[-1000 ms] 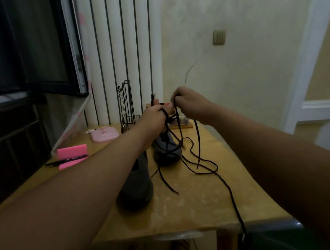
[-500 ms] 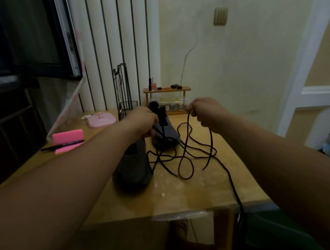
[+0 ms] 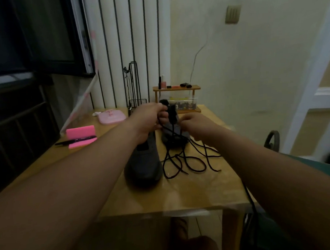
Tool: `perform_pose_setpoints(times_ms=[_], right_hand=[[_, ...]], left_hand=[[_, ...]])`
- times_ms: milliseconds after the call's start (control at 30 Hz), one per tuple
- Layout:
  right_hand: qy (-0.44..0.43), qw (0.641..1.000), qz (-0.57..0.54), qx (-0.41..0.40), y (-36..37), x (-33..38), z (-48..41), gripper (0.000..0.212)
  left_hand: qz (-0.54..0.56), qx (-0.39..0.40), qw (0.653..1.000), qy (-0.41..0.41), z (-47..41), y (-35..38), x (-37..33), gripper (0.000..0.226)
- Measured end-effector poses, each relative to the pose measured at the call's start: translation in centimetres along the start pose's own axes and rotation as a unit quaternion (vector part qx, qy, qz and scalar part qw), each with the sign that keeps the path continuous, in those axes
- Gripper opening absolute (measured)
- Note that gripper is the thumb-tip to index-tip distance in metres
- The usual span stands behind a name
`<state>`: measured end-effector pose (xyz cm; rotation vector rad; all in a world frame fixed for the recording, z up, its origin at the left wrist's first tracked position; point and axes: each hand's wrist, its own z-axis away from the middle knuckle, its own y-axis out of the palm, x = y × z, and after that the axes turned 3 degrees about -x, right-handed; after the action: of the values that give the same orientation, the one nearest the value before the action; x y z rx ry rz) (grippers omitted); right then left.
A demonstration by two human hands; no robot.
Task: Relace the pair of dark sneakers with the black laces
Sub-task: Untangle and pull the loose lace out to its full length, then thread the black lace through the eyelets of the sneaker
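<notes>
Two dark sneakers stand on the wooden table (image 3: pixel 184 197). The near sneaker (image 3: pixel 143 164) points toward me at the middle. The far sneaker (image 3: pixel 173 132) sits just behind and to its right, partly hidden by my hands. My left hand (image 3: pixel 150 118) grips the far sneaker's tongue area together with a strand of black lace (image 3: pixel 184 162). My right hand (image 3: pixel 195 126) pinches the lace beside that sneaker. The rest of the lace lies in loose loops on the table in front of the far sneaker, and one strand runs off the table's front right edge.
A pink case (image 3: pixel 80 132) with a black pen (image 3: pixel 75 140) lies at the left. Behind it are a pink pouch (image 3: pixel 111 116), a black wire rack (image 3: pixel 133 88) and a small wooden shelf (image 3: pixel 176 88) with bottles and a clear box. A wall stands close behind.
Both hands have come down from in front of the shelf to the far sneaker. My right hand swung out right, then back close to the shoe, and the lace now lies slack in loops.
</notes>
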<state>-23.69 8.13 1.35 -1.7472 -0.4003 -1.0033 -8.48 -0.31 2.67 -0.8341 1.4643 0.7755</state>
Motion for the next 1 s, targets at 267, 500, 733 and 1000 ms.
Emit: perform_pose_setpoints(times_ms=[267,500,733,1000], right_hand=[[0.105,0.944,-0.272,-0.156,-5.9,-2.9,-1.5,0.022],[0.029,0.964,-0.241,-0.108,-7.2,-5.2,-1.8,0.028],[0.015,0.975,-0.199,-0.099,-6.4,-6.5,-2.3,0.017],[0.036,0.978,-0.184,-0.089,-5.7,-7.7,-2.2,0.016]], left_hand=[[-0.472,0.081,0.873,0.095,-1.2,1.1,2.1,0.032],[-0.705,0.155,0.684,0.110,-2.2,2.6,4.8,0.003],[-0.726,0.181,0.659,0.081,-3.5,3.9,5.3,0.015],[-0.776,0.178,0.605,0.022,-4.3,5.0,5.7,0.019]])
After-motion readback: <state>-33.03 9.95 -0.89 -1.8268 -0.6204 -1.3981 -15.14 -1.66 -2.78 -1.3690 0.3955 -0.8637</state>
